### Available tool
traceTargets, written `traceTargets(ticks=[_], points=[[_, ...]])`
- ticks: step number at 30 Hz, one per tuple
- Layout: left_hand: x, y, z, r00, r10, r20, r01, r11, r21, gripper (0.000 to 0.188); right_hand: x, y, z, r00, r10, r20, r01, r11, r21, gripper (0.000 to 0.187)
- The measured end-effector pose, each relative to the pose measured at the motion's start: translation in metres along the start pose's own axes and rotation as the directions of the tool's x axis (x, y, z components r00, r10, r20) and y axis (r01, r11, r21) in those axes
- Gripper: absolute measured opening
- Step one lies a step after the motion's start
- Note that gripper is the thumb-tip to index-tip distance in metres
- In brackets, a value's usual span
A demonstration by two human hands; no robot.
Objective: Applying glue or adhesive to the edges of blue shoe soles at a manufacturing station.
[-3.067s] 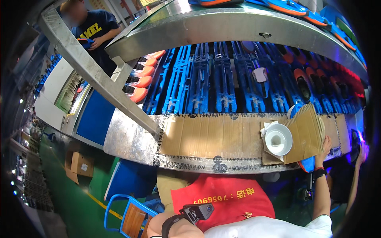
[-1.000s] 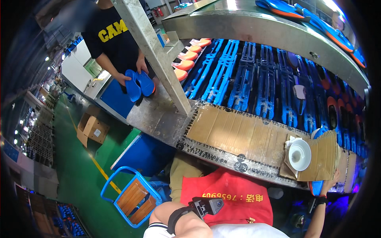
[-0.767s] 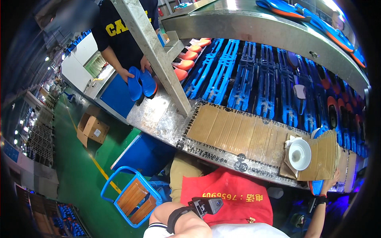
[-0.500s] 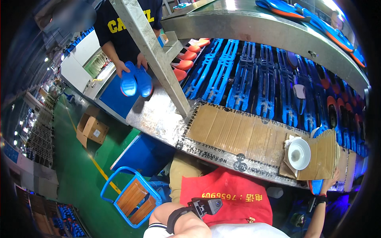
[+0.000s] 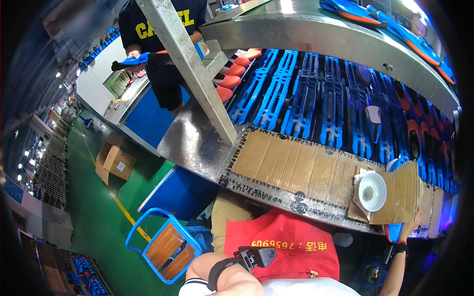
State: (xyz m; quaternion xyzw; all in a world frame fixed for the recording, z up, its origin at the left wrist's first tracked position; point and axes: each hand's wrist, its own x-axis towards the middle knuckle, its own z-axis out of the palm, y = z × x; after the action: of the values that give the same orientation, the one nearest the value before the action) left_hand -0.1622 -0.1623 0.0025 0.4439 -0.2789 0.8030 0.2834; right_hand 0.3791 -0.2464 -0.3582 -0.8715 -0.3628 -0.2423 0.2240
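Observation:
My right hand (image 5: 414, 226) is at the lower right edge of a bent cardboard piece (image 5: 402, 197) and touches it. Its fingers are mostly behind the board, so their grip is hidden. A blue, orange-edged sole-shaped piece (image 5: 393, 233) sticks out from under the cardboard, close to that hand. On the cardboard's left side stands a white bowl (image 5: 373, 191) with a greyish patch inside, over white paper (image 5: 363, 177). My left arm (image 5: 219, 271) is bent across my body, a small black camera strapped to it. The left hand itself does not show.
Blue racks (image 5: 269, 93) with orange shoe parts (image 5: 231, 82) fill the line beyond the bench's cardboard mat (image 5: 291, 160). A grey metal post (image 5: 197, 74) rises at left. Past it a co-worker holds a blue piece (image 5: 131, 61). A blue-framed chair (image 5: 165, 246) stands on the green floor.
The co-worker has drawn back from the bench end and turned the blue shoe-shaped pieces sideways, up and to the left. My right hand and left arm look unmoved.

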Motion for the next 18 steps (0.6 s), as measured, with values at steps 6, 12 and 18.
traceTargets(ticks=[6, 12, 18], points=[[0.003, 0.005, -0.002, 0.995, 0.094, 0.026, -0.093, 0.995, -0.022, 0.024, 0.000, 0.005, 0.003, 1.000, -0.013, -0.015, 0.013, 1.000, 0.001, 0.059], [-0.002, 0.001, -0.003, 0.993, 0.112, 0.032, -0.113, 0.993, 0.032, 0.022, 0.000, -0.003, 0.000, 1.000, 0.003, -0.004, -0.003, 1.000, 0.029, 0.058], [-0.001, 0.004, -0.006, 0.999, -0.008, 0.044, 0.008, 1.000, 0.007, 0.022, -0.001, 0.007, 0.003, 1.000, 0.006, 0.000, -0.006, 0.999, 0.040, 0.058]])
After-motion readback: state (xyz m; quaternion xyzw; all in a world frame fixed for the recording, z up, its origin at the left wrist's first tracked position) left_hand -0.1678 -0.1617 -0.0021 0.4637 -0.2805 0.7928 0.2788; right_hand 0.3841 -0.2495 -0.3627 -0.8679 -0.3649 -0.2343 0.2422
